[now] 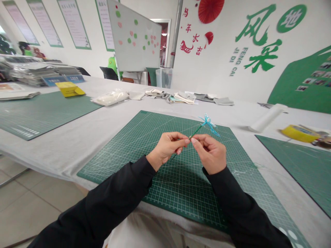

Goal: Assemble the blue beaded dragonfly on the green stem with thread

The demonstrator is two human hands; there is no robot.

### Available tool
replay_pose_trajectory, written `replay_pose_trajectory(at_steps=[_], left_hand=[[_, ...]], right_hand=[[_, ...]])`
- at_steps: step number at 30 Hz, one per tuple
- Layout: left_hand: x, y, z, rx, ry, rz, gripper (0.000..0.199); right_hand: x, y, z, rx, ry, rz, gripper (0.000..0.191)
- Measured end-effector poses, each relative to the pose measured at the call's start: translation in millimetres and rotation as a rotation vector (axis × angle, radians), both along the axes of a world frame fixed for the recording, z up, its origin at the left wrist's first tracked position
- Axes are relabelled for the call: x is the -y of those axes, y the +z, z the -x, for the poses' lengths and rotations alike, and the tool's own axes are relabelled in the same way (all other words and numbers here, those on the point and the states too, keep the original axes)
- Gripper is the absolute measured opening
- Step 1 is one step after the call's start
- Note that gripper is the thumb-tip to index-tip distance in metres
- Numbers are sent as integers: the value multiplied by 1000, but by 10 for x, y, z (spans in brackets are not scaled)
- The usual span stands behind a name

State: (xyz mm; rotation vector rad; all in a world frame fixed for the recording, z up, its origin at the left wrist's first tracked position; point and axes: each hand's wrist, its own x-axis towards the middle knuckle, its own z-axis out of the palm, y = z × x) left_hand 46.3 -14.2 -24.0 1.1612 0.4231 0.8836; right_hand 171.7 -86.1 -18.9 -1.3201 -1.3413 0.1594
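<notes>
Over a green cutting mat [121, 156] on a cloth-covered table [64, 146], both hands are working close together, raised above the mat. The left hand [165, 148] is pinching a thin green wire stem [198, 131] between thumb and fingers, and the right hand [210, 154] is gripping the same stem just beside it, with the fingertips of both hands almost meeting. Neither hand is letting go, and both are holding in light pinches rather than clenched fists. The stem is slanting up and to the right above the mat, with a pale blue ribbon bow [207, 122] and a white dotted strand [210, 120] at its upper end.

Keeping the pinches this close seems wise, since a short span of wire between the fingers stays steady. Even, gentle pressure should protect the thin stem from kinking and the ribbon from crushing. Black sleeves [116, 194] are running back from both wrists.

Farther along the table, a roll of yellow tape [300, 133] and a white roll [269, 117] are lying to the right, while fabric scraps [181, 98] and a white plastic bag [110, 98] are sitting beyond the mat.
</notes>
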Motion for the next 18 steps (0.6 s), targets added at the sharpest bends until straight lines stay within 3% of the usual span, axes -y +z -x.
replay_pose_trajectory(at_steps=[18], left_hand=[[16, 12, 0, -18, 48, -58, 19]], right_hand=[[4, -9, 6, 6, -11, -8, 16]])
